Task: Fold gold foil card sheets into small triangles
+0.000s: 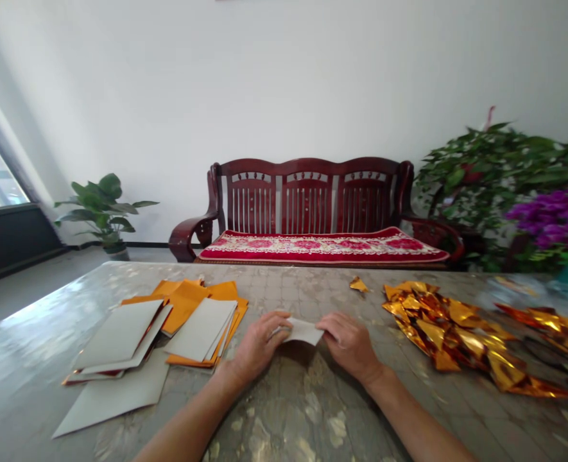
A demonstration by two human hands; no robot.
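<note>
Between my two hands, above the middle of the table, is a small piece of white-grey paper (303,331), slightly bowed. My left hand (264,340) pinches its left end with bent fingers. On the other end my right hand (348,340) has its thumb and fingers closed at the corner. The paper's far side is hidden from me. Left of my left hand lie stacks of pale paper sheets (201,330) and orange-gold sheets (185,296). Right of my right hand sits a heap of folded shiny gold foil paper (440,324).
A single gold piece (359,284) lies near the back of the patterned table (284,417). At the right edge are dark-framed glasses (558,359) and clear plastic (517,289). Beyond the table stand a wooden bench (307,192) and potted plants (103,208).
</note>
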